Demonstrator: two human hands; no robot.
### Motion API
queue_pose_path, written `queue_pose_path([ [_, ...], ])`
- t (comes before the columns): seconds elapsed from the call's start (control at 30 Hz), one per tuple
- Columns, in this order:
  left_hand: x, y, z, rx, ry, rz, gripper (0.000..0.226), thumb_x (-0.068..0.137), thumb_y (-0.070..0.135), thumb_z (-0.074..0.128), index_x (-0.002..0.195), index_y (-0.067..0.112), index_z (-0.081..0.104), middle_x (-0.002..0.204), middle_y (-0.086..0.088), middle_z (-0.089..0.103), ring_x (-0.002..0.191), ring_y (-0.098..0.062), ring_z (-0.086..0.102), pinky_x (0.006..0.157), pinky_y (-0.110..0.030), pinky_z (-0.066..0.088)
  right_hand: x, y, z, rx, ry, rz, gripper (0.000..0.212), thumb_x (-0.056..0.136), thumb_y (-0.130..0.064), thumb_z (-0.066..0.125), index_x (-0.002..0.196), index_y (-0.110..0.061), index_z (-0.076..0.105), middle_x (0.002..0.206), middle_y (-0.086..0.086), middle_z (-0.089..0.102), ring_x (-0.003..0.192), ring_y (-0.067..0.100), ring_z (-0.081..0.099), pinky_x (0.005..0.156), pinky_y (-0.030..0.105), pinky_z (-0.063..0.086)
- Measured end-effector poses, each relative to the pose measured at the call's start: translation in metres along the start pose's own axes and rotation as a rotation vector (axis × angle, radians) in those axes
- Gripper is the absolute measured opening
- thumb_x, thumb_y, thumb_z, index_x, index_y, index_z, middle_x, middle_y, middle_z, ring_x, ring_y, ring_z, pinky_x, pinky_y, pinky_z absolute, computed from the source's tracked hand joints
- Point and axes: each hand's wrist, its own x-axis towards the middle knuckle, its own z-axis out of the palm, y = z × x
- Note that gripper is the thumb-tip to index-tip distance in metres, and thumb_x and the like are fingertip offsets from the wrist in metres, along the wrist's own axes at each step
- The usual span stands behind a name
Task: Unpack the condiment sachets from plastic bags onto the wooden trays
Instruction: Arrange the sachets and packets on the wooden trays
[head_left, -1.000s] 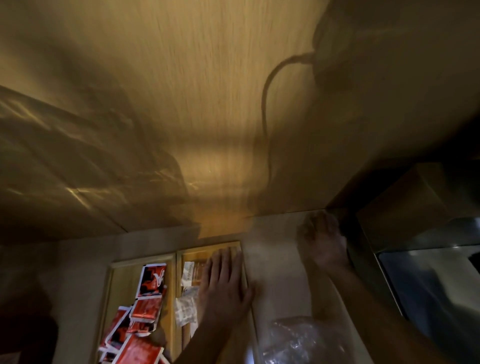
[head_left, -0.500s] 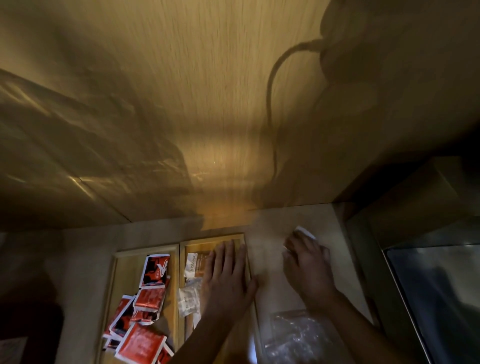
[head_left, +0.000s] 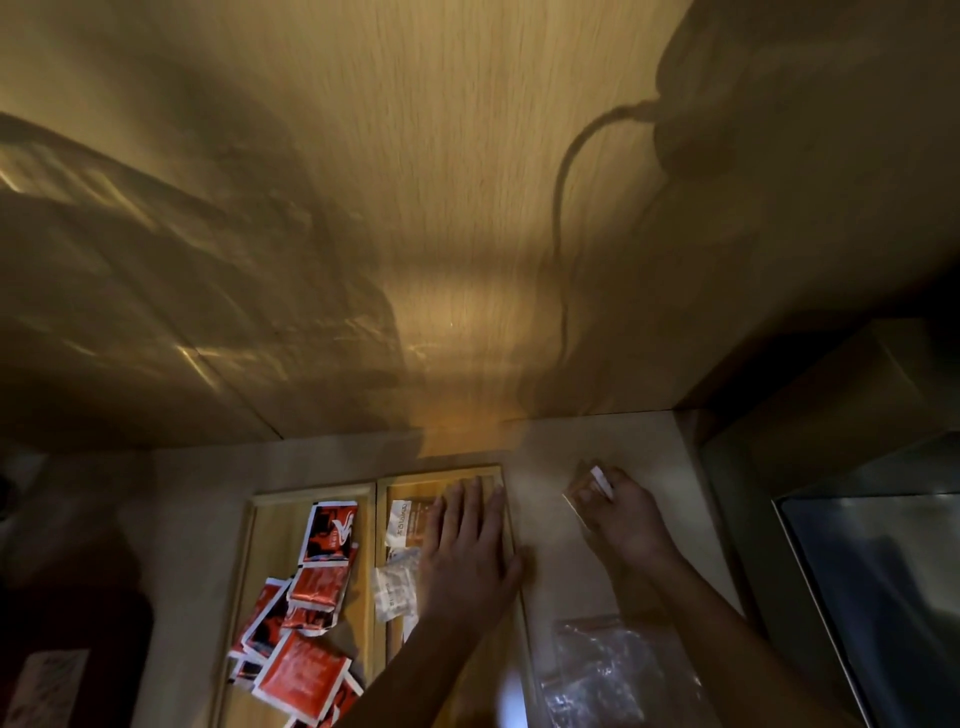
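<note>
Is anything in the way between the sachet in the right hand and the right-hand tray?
Yes: the left hand lies flat on the right-hand tray, between it and the sachet held by the right hand. The counter between looks bare.

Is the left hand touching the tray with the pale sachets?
Touching. In the head view the left hand lies flat, palm down, on the right-hand wooden tray, covering some pale sachets.

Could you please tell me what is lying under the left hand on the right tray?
Brown sachets and a clear packet stick out from under the left hand on the right tray. Anything beneath the palm is covered.
</note>
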Motion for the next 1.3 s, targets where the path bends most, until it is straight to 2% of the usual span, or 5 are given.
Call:
queue_pose_path([
  [0.13, -0.004, -0.004, -0.013, -0.022, 0.059, 0.022, 0.062, 0.085, 0.059, 0.036, 0.136, 0.023, 0.043, 0.146, -0.005, 0.045, 0.137, -0.022, 0.04, 0.116, -0.038, 0.02, -0.02, -0.004, 0.005, 0.081, -0.004, -0.006, 0.007, 0.085, -0.015, 0.059, 0.091, -0.017, 0.062, 0.09, 0.004, 0.065, 0.088, 0.021, 0.06, 0.067, 0.023, 0.044],
  [0.23, -0.013, -0.005, -0.031, -0.111, 0.079, 0.07, 0.061, 0.092, 0.049, 0.034, 0.146, 0.025, 0.021, 0.156, -0.001, 0.024, 0.144, -0.016, 0.018, 0.12, -0.033, 0.009, -0.043, -0.011, 0.011, 0.172, -0.011, -0.035, 0.019, 0.08, -0.013, 0.065, 0.064, -0.018, 0.056, 0.062, -0.004, 0.06, 0.063, 0.014, 0.056, 0.049, 0.014, 0.039],
  [0.5, -0.101, -0.024, -0.02, -0.206, 0.31, 0.102, 0.041, 0.076, 0.04, 0.05, 0.112, 0.022, 0.055, 0.105, -0.001, 0.071, 0.102, -0.014, 0.056, 0.088, -0.028, 0.046, -0.117, -0.004, 0.048, 0.305, -0.27, -0.011, 0.025, 0.071, 0.004, 0.065, 0.06, -0.016, 0.055, 0.055, 0.003, 0.057, 0.034, 0.0, 0.047, 0.035, 0.014, 0.033],
  [0.9, -0.175, -0.043, 0.051, -0.06, 0.126, -0.058, 0.064, 0.092, 0.055, 0.013, 0.139, 0.017, 0.035, 0.147, -0.006, 0.037, 0.144, -0.014, 0.008, 0.113, -0.031, 0.006, -0.176, 0.02, 0.072, -0.044, -0.161, -0.172, 0.014, 0.072, -0.02, 0.063, 0.079, -0.009, 0.059, 0.084, 0.011, 0.067, 0.078, 0.023, 0.062, 0.073, 0.04, 0.049],
  [1.3, -0.176, -0.031, 0.042, -0.028, 0.134, -0.033, 0.065, 0.093, 0.05, 0.015, 0.121, 0.012, 0.059, 0.128, -0.015, 0.062, 0.119, -0.032, 0.058, 0.094, -0.048, 0.049, -0.199, 0.057, 0.012, 0.04, 0.148, -0.125, 0.025, 0.081, -0.002, 0.055, 0.065, -0.021, 0.056, 0.072, 0.003, 0.064, 0.073, 0.021, 0.06, 0.073, 0.036, 0.048],
])
